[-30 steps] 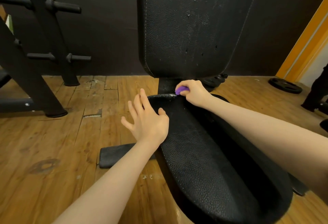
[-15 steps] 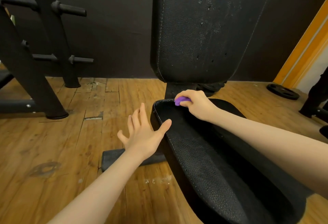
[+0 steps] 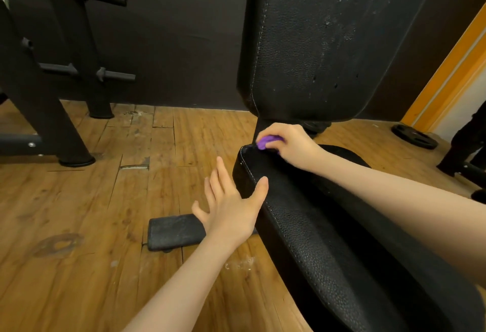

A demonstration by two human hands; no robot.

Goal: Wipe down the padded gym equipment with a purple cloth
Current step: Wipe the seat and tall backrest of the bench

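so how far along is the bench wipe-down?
Done: can't tell; no wiped area stands out on the seat pad. In hand: right hand has the cloth bunched in its grip at the seat's far edge, where pale specks show; left hand open against the near side. Left: the back pad, whose surface shows pale scuffs and specks, plus most of the seat.
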